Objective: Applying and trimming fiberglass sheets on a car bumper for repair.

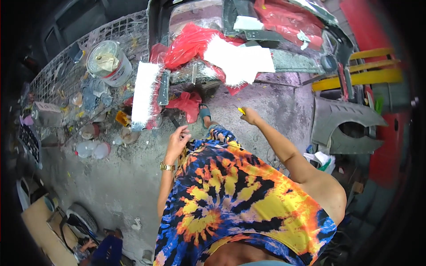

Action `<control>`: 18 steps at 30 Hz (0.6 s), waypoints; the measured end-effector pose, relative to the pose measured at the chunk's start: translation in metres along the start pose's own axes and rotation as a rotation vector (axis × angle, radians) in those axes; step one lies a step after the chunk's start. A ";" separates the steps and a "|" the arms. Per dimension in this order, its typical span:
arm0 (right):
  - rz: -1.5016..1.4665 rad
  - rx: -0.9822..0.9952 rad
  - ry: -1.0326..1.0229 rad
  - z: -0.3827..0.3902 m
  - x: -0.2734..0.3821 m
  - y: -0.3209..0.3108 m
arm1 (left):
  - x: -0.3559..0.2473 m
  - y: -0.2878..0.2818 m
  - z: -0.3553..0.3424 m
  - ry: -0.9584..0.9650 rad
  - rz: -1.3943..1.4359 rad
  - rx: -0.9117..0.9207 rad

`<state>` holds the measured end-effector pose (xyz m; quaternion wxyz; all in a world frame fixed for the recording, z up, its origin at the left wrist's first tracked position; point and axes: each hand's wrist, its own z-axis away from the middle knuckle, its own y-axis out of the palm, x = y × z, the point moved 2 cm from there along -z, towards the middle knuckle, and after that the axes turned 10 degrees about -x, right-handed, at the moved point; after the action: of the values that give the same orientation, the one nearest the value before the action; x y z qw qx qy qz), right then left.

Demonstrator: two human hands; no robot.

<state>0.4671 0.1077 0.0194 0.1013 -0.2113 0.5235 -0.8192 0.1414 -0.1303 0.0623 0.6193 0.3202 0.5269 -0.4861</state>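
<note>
My right hand is closed around a yellow utility knife, whose thin dark tip points forward and left over the floor. My left hand, a gold watch on its wrist, hangs by my hip with loosely bent fingers. Nothing shows in it. Ahead of both hands, a white fibrous mat with frayed edges lies over red plastic sheeting on a large car body part. A second white mat strip lies on a narrow board at the left, near the wire-mesh stand.
A large can and rags stand on a wire-mesh surface at the left, with plastic bottles below. To the right are a grey car fender and yellow bars. A tyre lies at lower left, close to another person.
</note>
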 end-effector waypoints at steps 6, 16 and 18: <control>-0.040 -0.132 -0.376 -0.131 0.060 -0.084 | -0.002 0.011 -0.013 -0.157 0.022 -0.356; 0.279 0.043 -1.058 -0.260 0.160 -0.099 | 0.016 0.069 -0.038 -0.397 0.076 -0.531; 0.430 0.155 -0.888 -0.262 0.147 -0.103 | 0.031 0.083 -0.052 -0.384 0.122 -0.489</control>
<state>0.2233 0.3083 0.0522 0.4964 -0.4188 0.3991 -0.6472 0.2011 -0.0641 0.0103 0.7940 0.0951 0.4817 -0.3584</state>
